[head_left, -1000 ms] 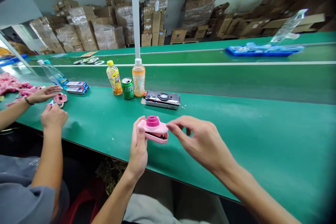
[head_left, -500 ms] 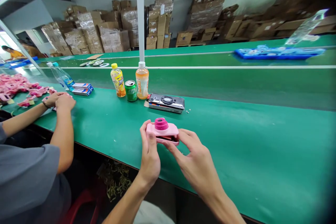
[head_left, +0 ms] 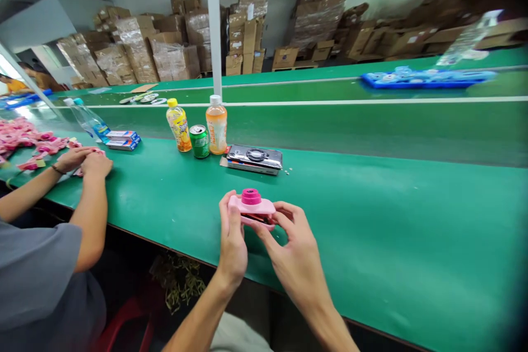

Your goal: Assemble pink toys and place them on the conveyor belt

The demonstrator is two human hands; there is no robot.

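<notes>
A pink toy camera (head_left: 252,208) with a darker pink lens is held above the green table (head_left: 371,231), lens facing up. Its two shell halves gape on the near side, and dark and reddish parts show in the gap. My left hand (head_left: 231,236) grips its left end, thumb on the near edge. With thumb below and fingers at the right end, my right hand (head_left: 293,242) grips the other side. Beyond the camera lies a phone in a dark case (head_left: 254,157) on top of a flat box.
A yellow-capped bottle (head_left: 179,125), a green can (head_left: 199,142) and an orange-labelled bottle (head_left: 216,125) stand behind the phone. To the left a co-worker's hands (head_left: 84,162) hold a pink piece near a pink heap (head_left: 20,137). A blue tray (head_left: 424,80) sits far right.
The gap between the camera's shell halves now shows more toward its left end. My right-hand fingers have bent more at the right end. The whole view has shifted slightly.
</notes>
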